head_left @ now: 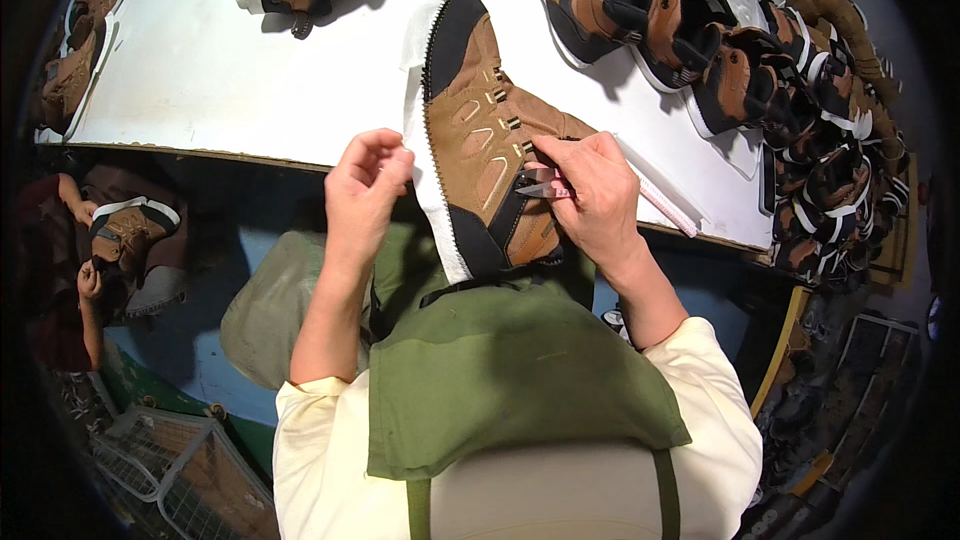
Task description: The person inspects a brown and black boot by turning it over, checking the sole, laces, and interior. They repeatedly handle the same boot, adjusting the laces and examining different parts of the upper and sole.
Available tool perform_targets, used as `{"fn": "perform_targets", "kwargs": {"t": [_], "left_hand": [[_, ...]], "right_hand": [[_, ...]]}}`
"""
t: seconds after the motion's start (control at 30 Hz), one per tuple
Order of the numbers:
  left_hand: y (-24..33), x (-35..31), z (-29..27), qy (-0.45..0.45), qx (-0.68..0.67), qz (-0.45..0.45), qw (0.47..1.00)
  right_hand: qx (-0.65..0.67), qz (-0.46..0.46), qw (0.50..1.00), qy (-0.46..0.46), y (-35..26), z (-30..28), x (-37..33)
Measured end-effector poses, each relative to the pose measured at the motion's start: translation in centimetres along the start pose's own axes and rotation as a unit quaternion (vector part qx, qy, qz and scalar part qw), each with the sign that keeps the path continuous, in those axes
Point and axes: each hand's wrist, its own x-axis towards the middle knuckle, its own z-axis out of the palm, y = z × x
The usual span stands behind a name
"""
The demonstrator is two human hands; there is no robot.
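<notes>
Boot (465, 145), brown and black, lies centre frame, partly on the white table (250, 90), its heel end projecting past the near edge toward the green apron (500, 370). Long axis runs nearly up-and-down in the frame: black toe at top centre, leaning slightly left; black heel at the lower end, above the lap. Pale sole edge and zigzag stitching run along the boot's left flank; lace hooks line the right of the visible side panel.

Right hand (603, 190): closed around dark snips (543, 183), blades projecting left over the boot's side, below the lowest hooks. Fingertips sit close by the hooks; contact with the boot here not certain.

Left hand (368, 185): just left of the pale edge, thumb and forefinger drawn nearly together. Cannot tell whether a thread or anything else is between them, or whether they touch the rim.

Key relation: boot stands between the hands. From the snips, the stitched edge lies to the left, across the width of the boot, roughly crosswise to the blades. Left hand is clearly nearer to that edge; right hand is nearer to the hooks. Judgement: crossing that width, or turning the boot, governs blade access to the stitching.
</notes>
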Motion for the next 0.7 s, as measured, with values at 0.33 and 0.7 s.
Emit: {"fn": "perform_targets", "kwargs": {"t": [0.33,0.7], "left_hand": [[-1.6,0.1,1.9,-0.019,-0.023,-0.018,0.999],[-2.3,-0.4,1.8,-0.042,-0.142,-0.043,0.988]], "right_hand": [[0.046,0.098,0.992,0.064,0.3,-1.1,-2.5],[0.417,0.389,0.82,-0.043,-1.5,-0.6,-4.4]]}}
